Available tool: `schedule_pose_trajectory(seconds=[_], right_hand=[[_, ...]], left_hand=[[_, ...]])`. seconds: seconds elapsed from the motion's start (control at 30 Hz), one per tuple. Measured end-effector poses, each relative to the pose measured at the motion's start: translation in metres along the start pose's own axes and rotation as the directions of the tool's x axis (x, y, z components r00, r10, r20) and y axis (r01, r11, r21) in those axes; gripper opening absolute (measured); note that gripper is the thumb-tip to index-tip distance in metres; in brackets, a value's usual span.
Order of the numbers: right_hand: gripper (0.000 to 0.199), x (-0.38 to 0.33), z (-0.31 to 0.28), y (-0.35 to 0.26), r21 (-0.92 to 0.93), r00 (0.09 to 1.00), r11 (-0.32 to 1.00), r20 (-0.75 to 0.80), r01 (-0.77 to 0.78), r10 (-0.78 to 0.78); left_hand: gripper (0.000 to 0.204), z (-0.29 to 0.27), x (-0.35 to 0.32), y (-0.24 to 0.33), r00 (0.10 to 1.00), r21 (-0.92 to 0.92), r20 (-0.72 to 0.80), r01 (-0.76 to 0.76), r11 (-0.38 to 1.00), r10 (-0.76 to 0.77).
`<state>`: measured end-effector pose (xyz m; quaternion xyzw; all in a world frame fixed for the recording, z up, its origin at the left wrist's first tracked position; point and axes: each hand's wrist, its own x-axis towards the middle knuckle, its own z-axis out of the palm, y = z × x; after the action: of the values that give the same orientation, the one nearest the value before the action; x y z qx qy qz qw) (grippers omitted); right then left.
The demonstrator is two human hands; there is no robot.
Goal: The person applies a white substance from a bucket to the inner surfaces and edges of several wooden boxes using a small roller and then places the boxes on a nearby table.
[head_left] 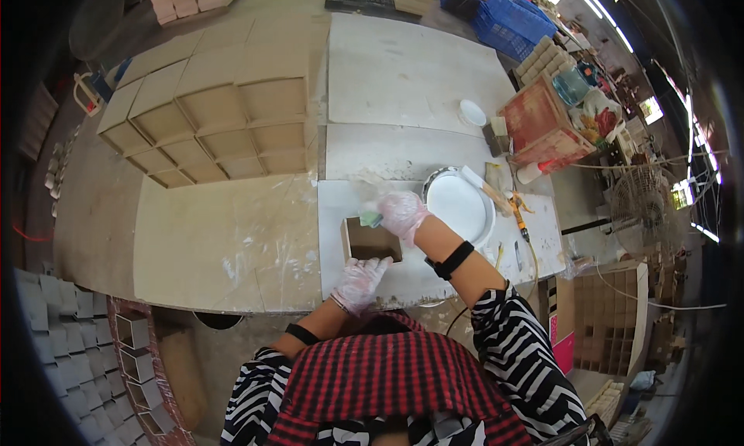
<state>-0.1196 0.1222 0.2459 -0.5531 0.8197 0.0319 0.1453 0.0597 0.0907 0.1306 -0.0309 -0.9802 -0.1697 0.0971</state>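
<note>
1. Small open wooden box (372, 241): I see it near the front edge of the white work board (341, 198), opening upward, bare board on its left.
2. Left hand (359, 283), in a thin clear glove: I see it resting on the box's near wall, fingers laid over the rim, holding it steady.
3. Right hand (401, 212), gloved: clenched around a small green sponge (371, 217) at the box's far right corner, pressed against the rim.
4. White basin (459, 204): just right of the right hand, a brush (488, 189) lying across its far rim.
5. Open room: a wide pale tabletop (225, 248) to the left of the box, with scuffs and white smears.
6. Stack of open wooden boxes (209, 124): far left of the table, well apart from the hands.
7. Red wooden crate (542, 124): far right, beside a small white tub (471, 113).
8. Room: workshop floor, blue crates (508, 16) at the back, a standing fan (643, 206) on the right, grey box rows (54, 322) at lower left.
</note>
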Motion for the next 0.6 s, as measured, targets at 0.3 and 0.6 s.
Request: schedule_pose_trajectory(seconds=[0.3,0.6], right_hand=[[0.027,-0.079,0.006,0.036,0.787,0.911,0.594,-0.109,-0.165,0.397],[0.041,-0.134,0.045,0.050,0.850,0.744,-0.432,0.075,0.301,0.664]], left_hand=[[0.047,-0.046,0.022,0.019,0.966,0.015,0.226,0.121,0.992,-0.122],[0.021,-0.065,0.051,-0.005,0.971,-0.397,0.108,0.237,0.887,-0.211]])
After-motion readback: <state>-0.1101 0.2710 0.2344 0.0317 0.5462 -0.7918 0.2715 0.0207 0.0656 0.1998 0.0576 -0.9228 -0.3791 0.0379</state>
